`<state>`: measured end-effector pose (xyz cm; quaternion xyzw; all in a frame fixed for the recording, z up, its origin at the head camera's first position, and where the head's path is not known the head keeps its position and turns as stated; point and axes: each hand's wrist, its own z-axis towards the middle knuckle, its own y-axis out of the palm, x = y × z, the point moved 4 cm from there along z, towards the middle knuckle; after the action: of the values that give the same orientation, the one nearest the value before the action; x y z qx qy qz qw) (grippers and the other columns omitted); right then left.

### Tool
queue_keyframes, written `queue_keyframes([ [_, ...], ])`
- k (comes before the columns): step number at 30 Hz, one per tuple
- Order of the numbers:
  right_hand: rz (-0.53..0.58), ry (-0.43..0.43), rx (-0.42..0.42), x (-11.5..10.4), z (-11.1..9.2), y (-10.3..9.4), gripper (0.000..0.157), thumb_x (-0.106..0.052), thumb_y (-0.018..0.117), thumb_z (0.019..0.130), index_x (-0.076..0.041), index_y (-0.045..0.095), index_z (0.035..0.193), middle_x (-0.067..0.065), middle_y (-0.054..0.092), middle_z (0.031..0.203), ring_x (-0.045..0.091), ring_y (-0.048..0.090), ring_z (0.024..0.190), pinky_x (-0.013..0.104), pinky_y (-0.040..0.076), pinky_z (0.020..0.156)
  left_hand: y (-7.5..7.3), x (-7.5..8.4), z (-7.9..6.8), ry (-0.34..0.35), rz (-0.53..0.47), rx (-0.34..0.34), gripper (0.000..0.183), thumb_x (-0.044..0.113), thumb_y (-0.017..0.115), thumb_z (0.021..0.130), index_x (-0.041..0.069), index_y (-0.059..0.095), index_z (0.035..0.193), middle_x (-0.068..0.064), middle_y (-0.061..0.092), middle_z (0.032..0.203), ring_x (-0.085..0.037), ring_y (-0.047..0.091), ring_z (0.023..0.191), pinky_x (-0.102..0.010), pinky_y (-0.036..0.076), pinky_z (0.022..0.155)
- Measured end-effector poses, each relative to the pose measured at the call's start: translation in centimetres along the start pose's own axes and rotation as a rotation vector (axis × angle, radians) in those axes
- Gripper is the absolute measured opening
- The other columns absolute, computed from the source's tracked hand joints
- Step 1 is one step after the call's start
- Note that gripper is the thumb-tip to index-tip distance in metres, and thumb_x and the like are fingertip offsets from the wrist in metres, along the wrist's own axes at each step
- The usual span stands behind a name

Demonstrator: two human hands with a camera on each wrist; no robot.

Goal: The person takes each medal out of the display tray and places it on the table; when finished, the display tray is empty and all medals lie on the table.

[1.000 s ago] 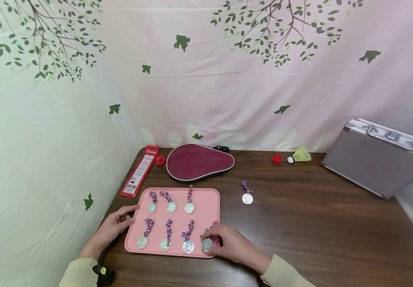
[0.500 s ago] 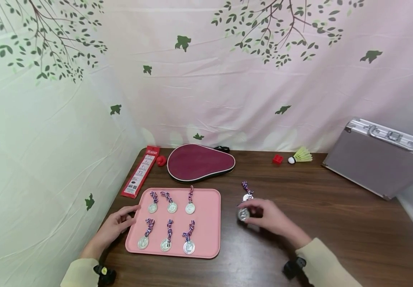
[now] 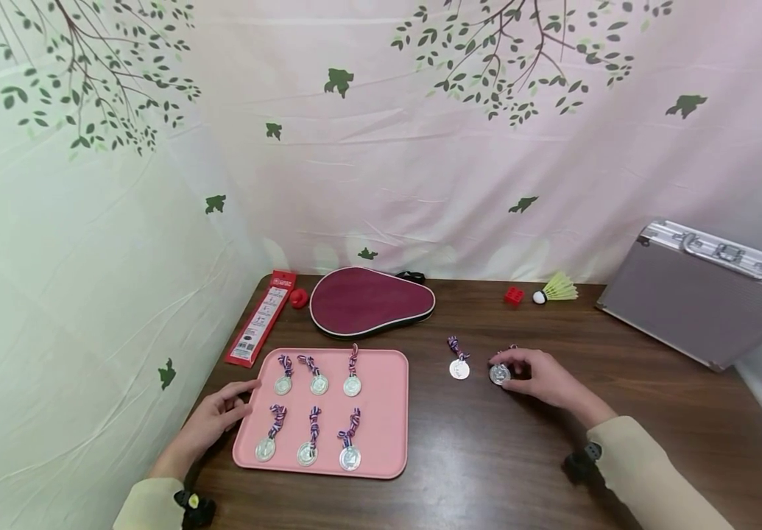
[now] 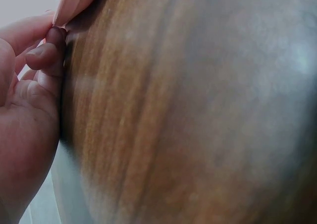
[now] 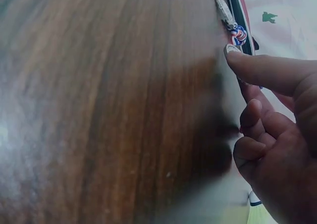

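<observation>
As the right hand (image 3: 542,378) pinches a medal (image 3: 500,375), its ribbon (image 3: 512,347) barely shows.

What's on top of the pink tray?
Six silver medals with knotted ribbons lie on the pink tray, in two rows of three. Whatever is directly beneath them is covered and can't be seen.

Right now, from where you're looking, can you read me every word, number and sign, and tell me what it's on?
Nothing is clear enough to quote.
On the red packet: rows of print and a code block, too small to read.
On the medals in the tray: markings, too small to read.
On the held medal in the right hand: markings, unreadable.
I see no other writing.
</observation>
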<state>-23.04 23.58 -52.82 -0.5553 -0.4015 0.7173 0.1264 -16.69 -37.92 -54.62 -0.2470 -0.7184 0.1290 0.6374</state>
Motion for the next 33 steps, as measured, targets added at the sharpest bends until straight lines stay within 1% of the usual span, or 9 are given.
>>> queue_keyframes([
  [3,-0.015,-0.036,0.006,0.0,0.0,0.1,0.039,-0.014,0.08,0.076,-0.02,0.068,0.113,-0.004,0.061,0.098,0.017,0.049,0.078,0.028,0.041,0.068,0.0,-0.1,0.0,0.002,-0.01,-0.001,0.045,0.027,0.066,0.09,0.021,0.055,0.134,-0.01,0.053,0.117,-0.024,0.049,0.086,-0.028,0.043,0.063],
  [8,-0.082,-0.101,0.018,-0.3,0.0,0.2,0.04,-0.011,0.08,0.076,-0.017,0.069,0.114,-0.001,0.06,0.109,0.015,0.051,0.083,0.03,0.043,0.072,-0.1,-0.1,0.0,0.004,-0.023,-0.009,0.045,0.025,0.065,0.091,0.022,0.055,0.134,-0.008,0.053,0.119,-0.023,0.049,0.086,-0.028,0.043,0.064],
  [14,-0.139,-0.09,0.014,-0.4,0.1,0.3,0.04,-0.011,0.08,0.076,-0.018,0.069,0.114,0.002,0.057,0.108,0.017,0.054,0.095,0.036,0.045,0.079,-0.1,-0.3,0.0,-0.024,-0.016,-0.003,0.044,0.027,0.066,0.09,0.025,0.056,0.133,-0.006,0.053,0.119,-0.024,0.048,0.087,-0.028,0.043,0.064],
  [16,-0.151,-0.084,0.029,-0.7,0.1,0.2,0.04,-0.013,0.081,0.075,-0.02,0.07,0.113,0.001,0.057,0.106,0.018,0.053,0.096,0.038,0.044,0.08,-0.1,-0.4,0.0,-0.04,-0.019,0.004,0.044,0.028,0.067,0.089,0.026,0.056,0.132,-0.005,0.054,0.118,-0.024,0.048,0.087,-0.028,0.043,0.064],
  [18,-0.158,-0.079,0.042,-1.3,0.2,0.1,0.038,-0.015,0.081,0.076,-0.021,0.07,0.112,0.0,0.057,0.102,0.017,0.053,0.092,0.038,0.044,0.079,-0.1,-0.4,0.0,-0.04,-0.017,0.004,0.044,0.028,0.067,0.09,0.027,0.056,0.133,-0.004,0.054,0.118,-0.025,0.048,0.088,-0.028,0.042,0.064],
  [21,-0.14,-0.114,0.077,-2.8,0.9,0.6,0.033,-0.016,0.079,0.078,-0.02,0.07,0.11,-0.002,0.059,0.098,0.016,0.055,0.087,0.037,0.045,0.077,-0.1,-0.4,0.1,-0.037,-0.019,0.008,0.044,0.028,0.067,0.089,0.028,0.056,0.132,-0.004,0.054,0.118,-0.025,0.049,0.088,-0.029,0.043,0.065],
  [24,-0.116,-0.177,0.11,-5.0,1.9,1.9,0.027,-0.015,0.076,0.082,-0.016,0.07,0.108,-0.002,0.061,0.096,0.015,0.057,0.084,0.035,0.046,0.074,-0.1,-0.3,0.0,-0.027,-0.016,0.006,0.044,0.029,0.066,0.09,0.028,0.056,0.132,-0.004,0.054,0.118,-0.025,0.049,0.088,-0.029,0.043,0.064],
  [29,-0.085,-0.247,0.108,-9.4,4.4,5.5,0.021,-0.018,0.071,0.086,-0.017,0.07,0.107,-0.005,0.063,0.094,0.01,0.057,0.081,0.033,0.047,0.074,-0.2,-0.4,0.0,-0.026,-0.015,0.01,0.043,0.029,0.066,0.09,0.028,0.057,0.132,-0.004,0.054,0.117,-0.025,0.048,0.087,-0.029,0.043,0.063],
  [33,-0.068,-0.296,0.069,-12.6,6.5,8.7,0.02,-0.017,0.07,0.087,-0.017,0.07,0.107,-0.008,0.062,0.089,0.009,0.057,0.08,0.03,0.046,0.074,-0.1,-0.4,0.1,-0.009,-0.006,0.008,0.043,0.028,0.066,0.09,0.028,0.056,0.132,-0.003,0.054,0.117,-0.024,0.049,0.087,-0.029,0.043,0.063],
])
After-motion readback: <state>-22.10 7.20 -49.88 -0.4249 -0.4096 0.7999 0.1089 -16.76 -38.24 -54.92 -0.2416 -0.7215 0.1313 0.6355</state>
